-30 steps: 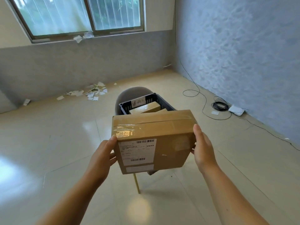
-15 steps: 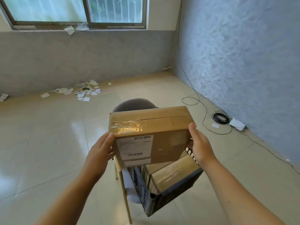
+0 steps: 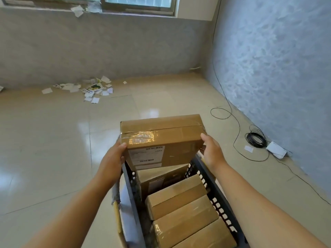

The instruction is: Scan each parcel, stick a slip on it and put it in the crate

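I hold a flat brown cardboard parcel (image 3: pixel 166 138) with a white barcode label on its near face, tilted over the far end of the dark plastic crate (image 3: pixel 217 190). My left hand (image 3: pixel 112 160) grips its left edge and my right hand (image 3: pixel 211 149) grips its right edge. Inside the crate lie several taped cardboard parcels (image 3: pixel 179 203), one of them standing on edge just under the held one.
The crate rests on a chair whose wooden frame (image 3: pixel 117 217) shows at its left. Scraps of paper (image 3: pixel 86 88) litter the tiled floor by the far wall. A coiled black cable (image 3: pixel 256 138) and a white box (image 3: pixel 276 150) lie along the right wall.
I have come closer and look down into the crate. The parcel in both hands has dropped lower, over the crate's far end.
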### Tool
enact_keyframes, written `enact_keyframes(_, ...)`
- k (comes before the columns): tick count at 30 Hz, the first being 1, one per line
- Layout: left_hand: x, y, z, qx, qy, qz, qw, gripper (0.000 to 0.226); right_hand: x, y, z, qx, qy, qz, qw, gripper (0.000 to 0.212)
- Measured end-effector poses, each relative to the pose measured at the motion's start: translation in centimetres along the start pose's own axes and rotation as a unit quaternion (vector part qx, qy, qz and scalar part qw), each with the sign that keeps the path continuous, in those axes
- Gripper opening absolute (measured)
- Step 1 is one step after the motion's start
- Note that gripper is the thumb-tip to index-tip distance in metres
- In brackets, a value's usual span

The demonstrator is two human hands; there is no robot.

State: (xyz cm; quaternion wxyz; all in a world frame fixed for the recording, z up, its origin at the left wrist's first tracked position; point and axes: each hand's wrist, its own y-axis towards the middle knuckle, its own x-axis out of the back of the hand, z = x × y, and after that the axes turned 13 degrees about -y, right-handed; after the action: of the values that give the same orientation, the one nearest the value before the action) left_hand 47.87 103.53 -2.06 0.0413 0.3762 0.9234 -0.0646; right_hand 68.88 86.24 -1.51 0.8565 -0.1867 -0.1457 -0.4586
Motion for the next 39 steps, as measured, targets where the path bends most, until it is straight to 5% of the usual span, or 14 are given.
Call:
enact_keyframes(9,-3.1,4.8,3.7,-0.029,-0.028,-0.046,0.998,0.035,-0.4,9.5,-3.1,0.026,0.036,0.107,0.993,0.028)
enact_keyframes(19,-4.8,2.8,6.0,-0.037,-0.033,-0.101,0.994,0.037,1.5,9.6,-5.3,0.069,0.012,0.171,0.983,0.041)
enact_keyframes(31,-5.5,0.9,5.2,-0.010,0.015,-0.139,0.990,0.037,2.6,8.5,-4.6,0.103,-0.084,0.131,0.982,0.037)
enact_keyframes(35,-5.2,1.6,4.7,-0.003,0.026,-0.147,0.989,0.038,2.7,10.5,-3.4,0.045,-0.032,0.239,0.970,0.074)
enact_keyframes(39,-4.6,2.2,4.7,0.001,0.039,-0.146,0.989,0.040,3.2,12.2,-2.1,0.097,-0.122,0.308,0.939,0.101)
